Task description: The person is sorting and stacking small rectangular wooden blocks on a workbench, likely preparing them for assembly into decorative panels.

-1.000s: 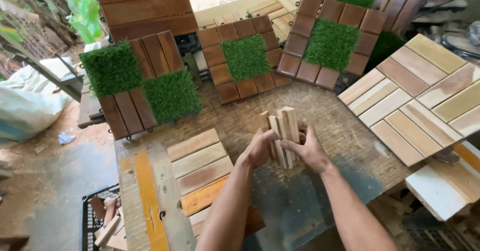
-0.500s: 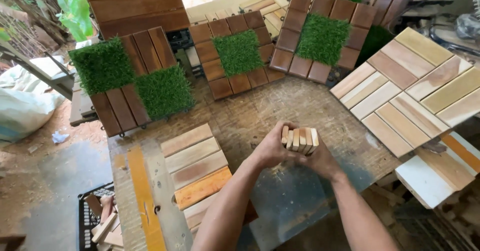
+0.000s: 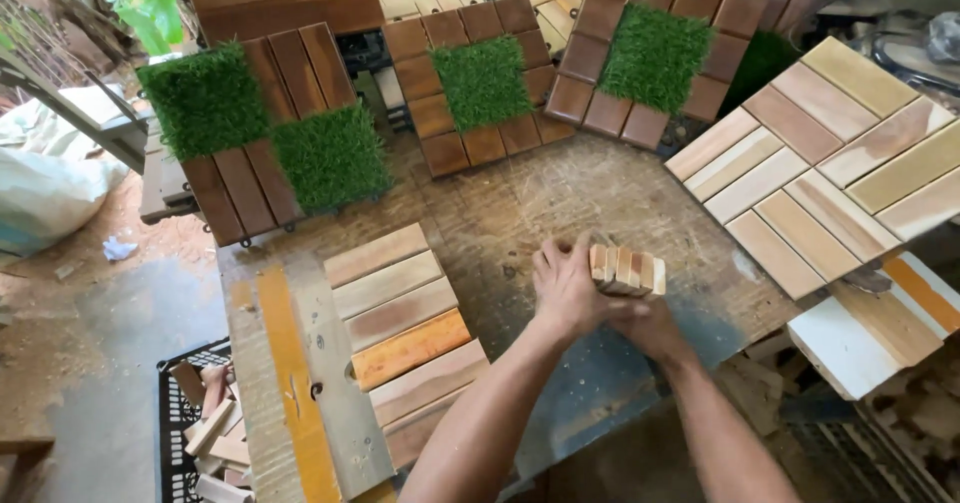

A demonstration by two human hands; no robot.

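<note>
head view: wooden slats [image 3: 628, 271] bundled between both hands' fingers [image 3: 552, 263].

light: soft daylight | shadows: faint | focus: sharp | edges: slightly warped

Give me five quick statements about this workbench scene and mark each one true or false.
1. Both hands, left hand and right hand, hold a bundle of short wooden slats. True.
2. The bundle stands upright. False: it lies roughly level, end grain toward the camera.
3. Some deck tiles have green turf squares. True.
4. The black crate is empty. False: it holds wood offcuts.
5. The worktable is bare metal. False: worn wood.
</note>
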